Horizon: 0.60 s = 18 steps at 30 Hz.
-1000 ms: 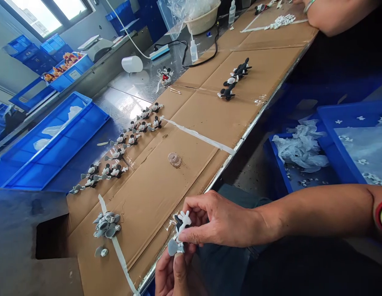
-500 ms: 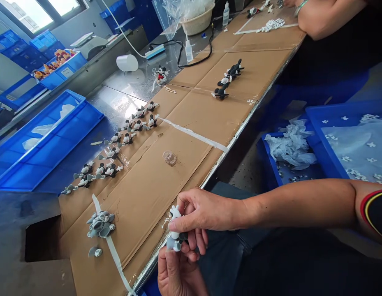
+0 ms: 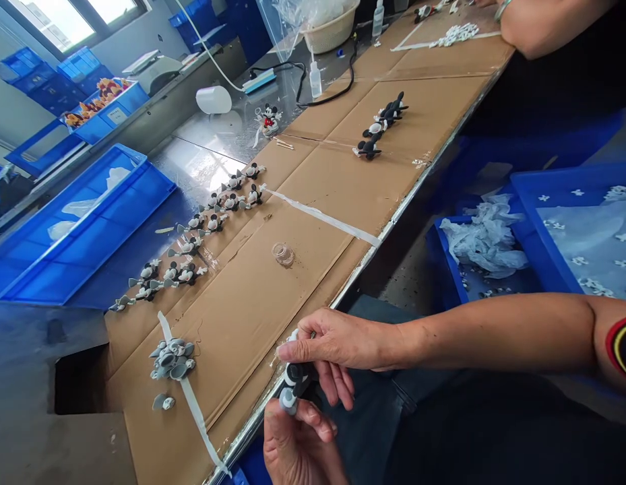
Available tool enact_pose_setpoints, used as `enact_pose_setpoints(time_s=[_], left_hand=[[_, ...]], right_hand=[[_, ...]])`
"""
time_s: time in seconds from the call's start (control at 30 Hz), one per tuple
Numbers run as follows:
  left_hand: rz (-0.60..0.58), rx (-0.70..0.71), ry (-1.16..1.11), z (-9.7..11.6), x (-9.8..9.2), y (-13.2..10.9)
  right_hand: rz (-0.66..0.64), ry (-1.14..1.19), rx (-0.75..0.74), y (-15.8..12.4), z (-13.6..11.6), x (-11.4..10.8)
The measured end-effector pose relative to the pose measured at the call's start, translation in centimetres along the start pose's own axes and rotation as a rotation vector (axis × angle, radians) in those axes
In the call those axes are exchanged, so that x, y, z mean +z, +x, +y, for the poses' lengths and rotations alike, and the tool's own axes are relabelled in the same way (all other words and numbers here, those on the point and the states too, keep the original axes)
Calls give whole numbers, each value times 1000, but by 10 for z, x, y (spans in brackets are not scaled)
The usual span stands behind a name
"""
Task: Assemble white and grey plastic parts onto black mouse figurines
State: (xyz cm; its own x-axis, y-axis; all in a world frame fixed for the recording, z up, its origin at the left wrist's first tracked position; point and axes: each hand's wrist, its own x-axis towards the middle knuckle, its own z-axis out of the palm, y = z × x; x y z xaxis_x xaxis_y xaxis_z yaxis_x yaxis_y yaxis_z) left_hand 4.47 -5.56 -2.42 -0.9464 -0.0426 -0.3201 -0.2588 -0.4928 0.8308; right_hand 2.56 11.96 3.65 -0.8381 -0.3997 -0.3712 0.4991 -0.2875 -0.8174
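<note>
My right hand (image 3: pixel 337 343) is closed, thumb and fingers pinching a small black-and-white mouse figurine (image 3: pixel 294 374) at the cardboard's front edge. Below it, my left hand (image 3: pixel 302 438) pinches a small grey-and-white figurine piece (image 3: pixel 288 401) between thumb and fingertips. This piece touches or nearly touches the figurine; I cannot tell whether they are joined. Fingers hide much of both. To the left, a pile of grey pieces (image 3: pixel 171 357) rests on white tape, with one loose grey piece (image 3: pixel 164 402) nearer me. Several mouse figurines with grey parts (image 3: pixel 191 244) lie in rows beyond.
Brown cardboard (image 3: pixel 252 310) covers the bench, carrying a small clear ring-shaped lid (image 3: pixel 283 254) and black figures (image 3: pixel 388 118) farther off. A blue crate (image 3: pixel 80 229) stands left; blue bins (image 3: pixel 527 182) sit at right. A co-worker's arm (image 3: pixel 540 30) rests at the far end.
The grey-and-white piece has turned, now showing a rounded grey end. More of the figurine's black part shows, and my left hand has shifted slightly right. The whole view has shifted slightly.
</note>
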Motion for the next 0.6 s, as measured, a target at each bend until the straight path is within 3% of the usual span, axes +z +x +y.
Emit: enact_pose_setpoints(time_s=[0.3,0.43,0.6], left_hand=[[-81,87,41,-1,2,0],[-109,233,94,5,4,8],[-53,518,218,7,-2,10]], right_hand=[[12,0,-10,5,10,0],[65,9,-182,3,14,-1],[156,-214,-441,-7,22,-4]])
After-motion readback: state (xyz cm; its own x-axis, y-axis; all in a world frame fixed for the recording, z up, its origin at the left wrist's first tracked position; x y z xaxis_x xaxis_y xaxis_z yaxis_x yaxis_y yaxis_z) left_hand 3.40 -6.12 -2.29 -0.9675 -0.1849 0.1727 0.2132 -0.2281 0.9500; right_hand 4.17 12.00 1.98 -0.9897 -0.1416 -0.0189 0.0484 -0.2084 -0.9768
